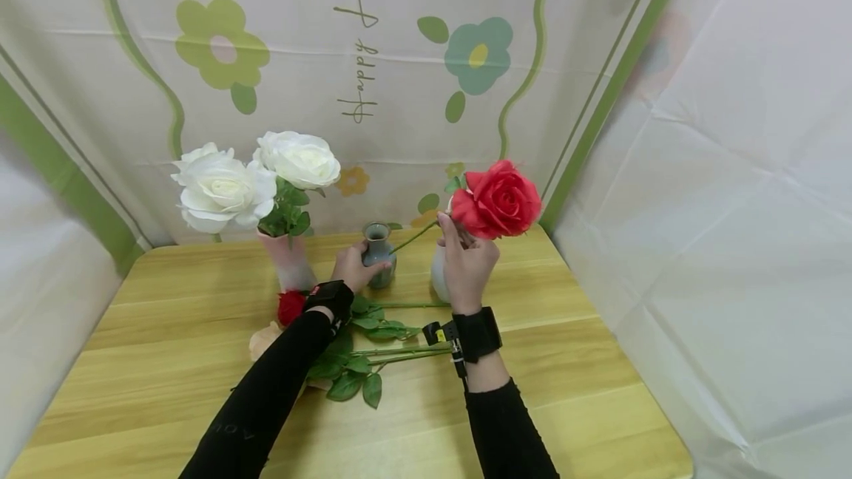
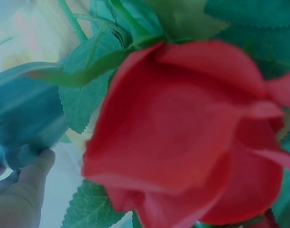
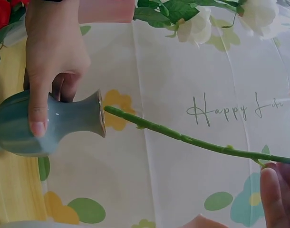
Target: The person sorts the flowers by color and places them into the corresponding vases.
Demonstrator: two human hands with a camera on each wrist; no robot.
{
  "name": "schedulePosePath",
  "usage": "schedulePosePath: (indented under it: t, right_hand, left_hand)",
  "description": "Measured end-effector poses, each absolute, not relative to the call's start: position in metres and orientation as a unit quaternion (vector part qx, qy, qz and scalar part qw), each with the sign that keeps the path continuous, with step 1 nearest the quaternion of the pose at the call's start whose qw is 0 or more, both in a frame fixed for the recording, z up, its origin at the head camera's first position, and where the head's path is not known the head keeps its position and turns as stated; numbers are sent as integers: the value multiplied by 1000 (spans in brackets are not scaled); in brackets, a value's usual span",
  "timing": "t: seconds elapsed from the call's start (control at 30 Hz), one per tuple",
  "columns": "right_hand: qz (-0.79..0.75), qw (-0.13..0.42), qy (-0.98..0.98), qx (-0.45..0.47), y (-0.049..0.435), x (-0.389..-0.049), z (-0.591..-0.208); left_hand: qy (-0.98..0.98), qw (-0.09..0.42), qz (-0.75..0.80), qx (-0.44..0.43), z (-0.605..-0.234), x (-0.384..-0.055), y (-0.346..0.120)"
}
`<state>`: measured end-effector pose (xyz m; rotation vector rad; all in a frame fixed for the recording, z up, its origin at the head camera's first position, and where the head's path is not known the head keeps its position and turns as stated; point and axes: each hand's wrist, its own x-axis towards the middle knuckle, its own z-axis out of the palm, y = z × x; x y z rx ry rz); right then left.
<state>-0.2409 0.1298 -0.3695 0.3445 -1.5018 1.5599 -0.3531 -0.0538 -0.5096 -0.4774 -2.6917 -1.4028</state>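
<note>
A small blue-grey vase (image 1: pixel 379 261) stands upright on the table, and my left hand (image 1: pixel 356 268) grips its body, thumb on the near side. In the right wrist view the flared mouth of that vase (image 3: pixel 71 118) shows plainly. My right hand (image 1: pixel 469 268) pinches the green stem of a red rose (image 1: pixel 499 200) just below the bloom. The stem (image 3: pixel 183 137) slants down toward the vase, its lower end right by the rim; whether it touches cannot be told. Another red rose (image 2: pixel 183 128), lying on the table, fills much of the left wrist view.
A pink-and-white vase (image 1: pixel 286 261) at the back left bears two white roses (image 1: pixel 226 187). Partly behind my right hand stands a white vase (image 1: pixel 439 272). A peach flower (image 1: pixel 264 340) and leafy stems (image 1: pixel 373 331) lie across the table (image 1: pixel 566 390) near my forearms. A printed curtain (image 1: pixel 299 43) hangs behind.
</note>
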Motion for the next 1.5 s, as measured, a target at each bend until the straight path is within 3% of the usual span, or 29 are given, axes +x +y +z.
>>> schedulePosePath:
  t: [0.37,0.43,0.6,0.8,1.0,1.5]
  right_hand:
    - [602,505,-592,179,118,-261,-370]
    - [588,513,-600,174,116,-264,-369]
    - [486,535,-682,113,120,-283,-380]
    - [454,464,-759,54,117,-300,-397]
    - [474,410,-772,101,107,-309,-404]
    - [411,391,-796,213,90,-320,-421]
  left_hand:
    - [-879,53,-447,-157,-517,-357,-52]
    - [-887,67,-428,-162,-530,-365,-53]
    - [-889,50,-430,-151,-519,-361,-52]
    - [-886,34,-443,-136,-505,-353,-52]
    - [-885,32,-443,-137,-505,-352,-52]
    - [-887,78,-418,-178,-518,-362,-55]
